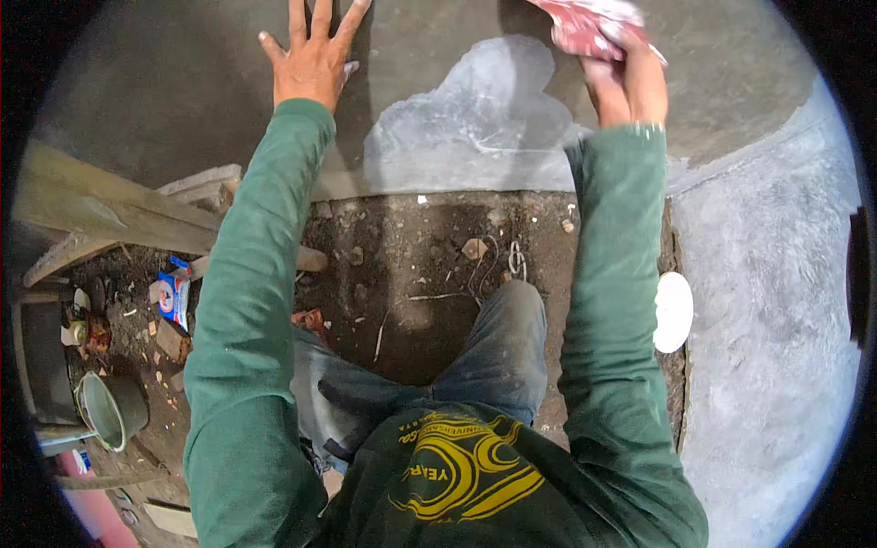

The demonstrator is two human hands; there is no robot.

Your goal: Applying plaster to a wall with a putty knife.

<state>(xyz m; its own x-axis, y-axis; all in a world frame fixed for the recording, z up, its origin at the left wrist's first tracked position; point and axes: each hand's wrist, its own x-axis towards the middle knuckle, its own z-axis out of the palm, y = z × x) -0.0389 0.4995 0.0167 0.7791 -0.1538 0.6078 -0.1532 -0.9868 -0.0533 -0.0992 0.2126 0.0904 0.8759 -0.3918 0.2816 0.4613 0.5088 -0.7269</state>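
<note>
My left hand (pixel 315 64) lies against the grey wall (pixel 438 55) with its fingers spread, holding nothing. In my right hand (pixel 630 87) is a red flat piece smeared with white (pixel 594 27); it is blurred, and I cannot tell whether it is stiff or soft. That hand is up by the wall, to the right of a pale whitish patch (pixel 475 105) with rounded edges. The patch runs down to the wall's foot. Both my arms reach forward in green sleeves.
A wooden trestle (pixel 110 210) stands at left against the wall. Below it are a blue packet (pixel 174 297) and a grey bucket (pixel 119 411). Stones and string (pixel 516 260) litter the dirt floor (pixel 429 329). At right, a white round object (pixel 674 312) sits beside a whitish wall (pixel 776 301).
</note>
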